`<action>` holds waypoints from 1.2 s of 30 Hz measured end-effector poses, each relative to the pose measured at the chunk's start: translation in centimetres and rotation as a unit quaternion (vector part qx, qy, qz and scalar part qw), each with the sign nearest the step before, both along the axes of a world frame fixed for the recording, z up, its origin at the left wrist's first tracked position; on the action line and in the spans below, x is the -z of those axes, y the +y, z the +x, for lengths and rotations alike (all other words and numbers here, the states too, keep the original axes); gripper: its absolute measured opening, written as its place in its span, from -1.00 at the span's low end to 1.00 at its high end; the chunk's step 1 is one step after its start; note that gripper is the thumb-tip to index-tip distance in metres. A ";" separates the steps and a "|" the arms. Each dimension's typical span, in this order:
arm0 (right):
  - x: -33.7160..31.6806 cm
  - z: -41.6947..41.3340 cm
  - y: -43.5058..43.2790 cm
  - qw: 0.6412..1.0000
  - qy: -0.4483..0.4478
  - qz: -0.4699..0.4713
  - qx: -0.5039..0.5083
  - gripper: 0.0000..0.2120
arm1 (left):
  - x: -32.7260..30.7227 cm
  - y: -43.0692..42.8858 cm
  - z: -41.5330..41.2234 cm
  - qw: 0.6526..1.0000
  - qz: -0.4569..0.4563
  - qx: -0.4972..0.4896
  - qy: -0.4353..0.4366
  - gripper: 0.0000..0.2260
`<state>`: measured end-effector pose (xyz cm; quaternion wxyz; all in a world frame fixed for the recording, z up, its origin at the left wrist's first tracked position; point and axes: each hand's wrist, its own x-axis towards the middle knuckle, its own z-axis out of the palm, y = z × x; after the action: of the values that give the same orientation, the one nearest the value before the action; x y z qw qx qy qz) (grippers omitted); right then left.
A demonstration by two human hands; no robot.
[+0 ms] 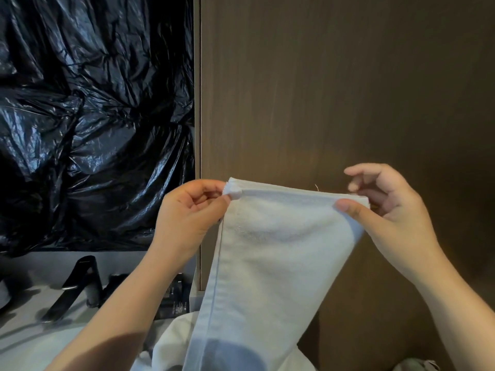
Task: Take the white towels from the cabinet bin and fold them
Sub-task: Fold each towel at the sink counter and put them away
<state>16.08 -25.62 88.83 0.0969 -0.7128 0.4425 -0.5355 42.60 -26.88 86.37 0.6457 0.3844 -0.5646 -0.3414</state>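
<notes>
Head view: the towel (278, 250) is up in the air in front of the brown panel (334, 89), right of the black plastic (93, 116). The left hand (187, 212) pinches the top left corner, fingers curled round it. The right hand (385, 207) pinches the top right corner, thumb in front, a couple of fingers lifted clear. The top edge runs straight from left to right between them. The long axis drops down toward the near edge, its lower end out of sight. More white cloth (171, 344) lies below. The hands sit level, one per corner, so neither is nearer. My read is that the next fold turns on that hanging length: corner to corner, or top to bottom.
</notes>
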 end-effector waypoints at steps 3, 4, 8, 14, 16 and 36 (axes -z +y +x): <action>-0.2 -0.1 0.1 0.997 0.045 0.065 -0.001 -0.53 | -1.0 0.2 -0.1 1.000 -0.023 -0.012 -0.007 -0.87; -0.3 -0.1 0.2 0.994 0.062 0.093 -0.019 -0.51 | -1.4 0.4 -0.2 0.999 -0.031 -0.005 -0.011 -0.86; -0.7 1.0 1.0 0.977 0.148 0.133 -0.070 -0.68 | -2.5 1.3 -0.4 0.997 -0.050 0.038 -0.036 -0.86; -1.8 4.6 1.4 0.979 0.148 0.089 -0.113 -0.83 | -2.0 1.8 -1.9 0.992 -0.063 0.096 -0.047 -0.88; -1.7 5.2 1.5 0.981 0.132 0.087 -0.113 -0.80 | -1.6 1.7 -2.1 0.991 -0.073 0.105 -0.049 -0.87; 1.4 6.6 1.6 0.994 0.063 0.071 -0.051 -0.83 | 9.7 2.9 1.0 0.937 -0.017 0.061 -0.345 -0.58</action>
<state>22.72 -24.03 87.46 0.1466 -0.7578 0.4479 -0.4512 43.61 -23.94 76.62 0.3959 0.4317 -0.7809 -0.2171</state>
